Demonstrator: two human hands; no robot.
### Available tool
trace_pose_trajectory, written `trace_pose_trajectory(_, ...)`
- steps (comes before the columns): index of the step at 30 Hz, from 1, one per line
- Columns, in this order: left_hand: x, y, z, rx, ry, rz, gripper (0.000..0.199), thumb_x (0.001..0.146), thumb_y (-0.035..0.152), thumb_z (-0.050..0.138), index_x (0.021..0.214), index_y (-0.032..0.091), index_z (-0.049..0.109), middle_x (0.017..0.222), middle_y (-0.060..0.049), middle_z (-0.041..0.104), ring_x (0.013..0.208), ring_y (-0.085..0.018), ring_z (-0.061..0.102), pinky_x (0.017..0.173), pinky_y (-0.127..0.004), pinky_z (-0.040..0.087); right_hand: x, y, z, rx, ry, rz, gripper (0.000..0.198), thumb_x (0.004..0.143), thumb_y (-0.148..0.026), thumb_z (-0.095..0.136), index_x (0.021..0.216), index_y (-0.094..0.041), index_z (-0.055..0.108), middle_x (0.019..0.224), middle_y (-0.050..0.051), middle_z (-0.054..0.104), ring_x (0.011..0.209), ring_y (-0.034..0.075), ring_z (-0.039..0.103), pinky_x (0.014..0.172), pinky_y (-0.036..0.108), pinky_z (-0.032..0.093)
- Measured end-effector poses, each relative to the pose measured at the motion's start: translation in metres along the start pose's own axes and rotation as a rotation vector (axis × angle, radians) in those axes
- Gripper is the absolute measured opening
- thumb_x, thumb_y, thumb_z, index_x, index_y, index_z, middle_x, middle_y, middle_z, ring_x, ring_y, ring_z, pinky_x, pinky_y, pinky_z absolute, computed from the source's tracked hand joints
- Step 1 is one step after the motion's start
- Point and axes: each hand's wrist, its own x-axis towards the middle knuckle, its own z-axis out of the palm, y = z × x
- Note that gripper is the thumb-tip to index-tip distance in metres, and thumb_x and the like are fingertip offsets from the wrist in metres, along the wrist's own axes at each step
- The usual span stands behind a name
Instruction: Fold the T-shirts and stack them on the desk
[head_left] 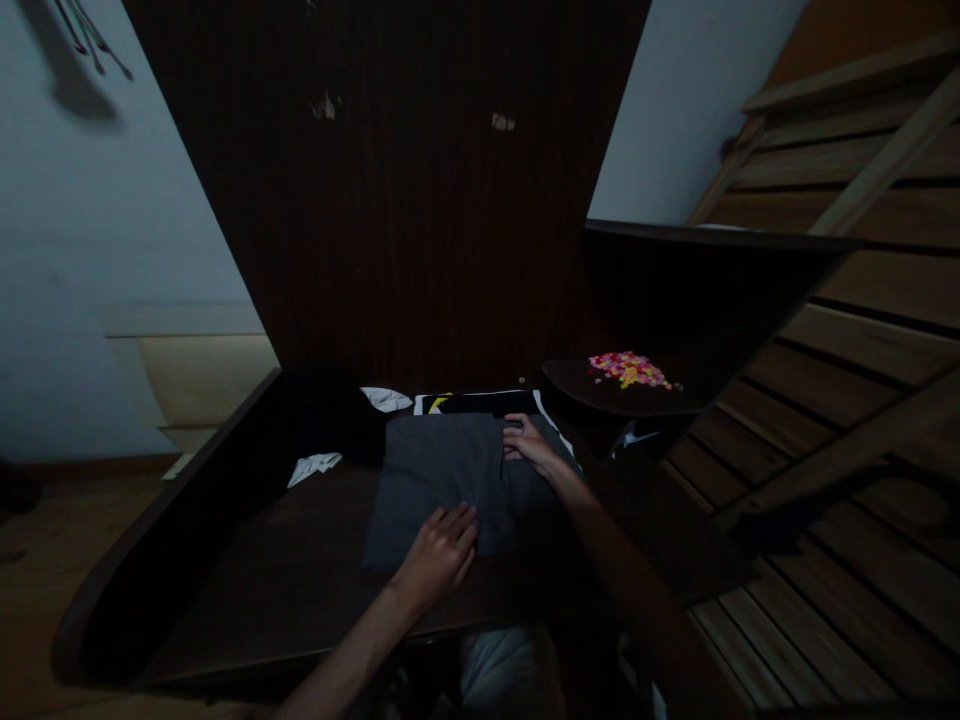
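A dark grey folded garment lies spread on the dark wooden desk; its exact kind cannot be told. My left hand rests on its near part, palm down, fingers stretched out and close together. Farther up on the right, my right hand touches the cloth near a fold line, its fingers slightly bent and apart. Beneath the grey cloth, at its far edge, shows a black fabric piece with a white border and a yellow mark.
A dark cloth heap and a white cloth lie at the left back. Small pink and yellow pieces cover part of a rounded shelf at right. A raised side panel bounds the desk's left; wooden slats stand right.
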Motion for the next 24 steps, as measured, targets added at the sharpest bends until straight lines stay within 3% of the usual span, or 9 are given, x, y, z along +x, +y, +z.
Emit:
trace_pose_trajectory(5,0.029,0.032,-0.023,-0.015,-0.083,-0.265,0.043,0.086,0.046,0.051,0.116,0.018,0.061,0.109,-0.014,0.069,0.109,-0.028,0.061,0.099,-0.044,0.043,0.011,0.000,0.006,-0.111,0.083,-0.048,0.046,0.058,-0.017,0.065,0.100,-0.025,0.048,0.075,-0.005,0.057,0.062,0.011,0.058,0.046,0.016,0.043)
trace_pose_trajectory(8,0.064,0.047,-0.029,-0.021,-0.094,-0.516,0.062,0.085,0.066,0.042,0.111,0.014,0.061,0.101,-0.016,0.070,0.097,-0.030,0.066,0.083,-0.040,0.050,0.016,-0.003,0.011,-0.126,0.089,-0.111,0.048,0.055,-0.019,0.063,0.101,-0.026,0.048,0.080,-0.005,0.058,0.059,0.010,0.054,0.043,0.016,0.038)
trace_pose_trajectory(10,0.086,0.050,-0.027,0.001,-0.119,-0.630,0.073,0.081,0.071,0.044,0.115,0.008,0.059,0.095,-0.020,0.071,0.094,-0.033,0.068,0.080,-0.041,0.050,0.018,-0.005,0.012,-0.101,0.070,-0.174,0.051,0.054,-0.019,0.063,0.102,-0.026,0.047,0.086,-0.004,0.061,0.060,0.010,0.053,0.046,0.017,0.039)
trace_pose_trajectory(16,0.115,0.047,-0.014,0.075,-0.190,-0.621,0.048,0.082,0.044,0.054,0.110,0.006,0.066,0.101,-0.023,0.070,0.100,-0.031,0.067,0.084,-0.039,0.050,0.028,-0.003,0.013,-0.073,0.060,-0.253,0.053,0.048,-0.013,0.059,0.099,-0.024,0.050,0.081,-0.005,0.059,0.063,0.010,0.053,0.056,0.019,0.042)
trace_pose_trajectory(24,0.105,0.047,-0.022,-0.012,-0.213,-0.643,0.039,0.080,0.029,0.051,0.109,0.007,0.065,0.102,-0.024,0.070,0.100,-0.032,0.068,0.084,-0.038,0.050,0.035,0.008,0.014,0.040,0.136,-0.294,0.056,0.049,-0.012,0.065,0.101,-0.025,0.051,0.097,0.001,0.062,0.089,0.016,0.062,0.076,0.026,0.050)
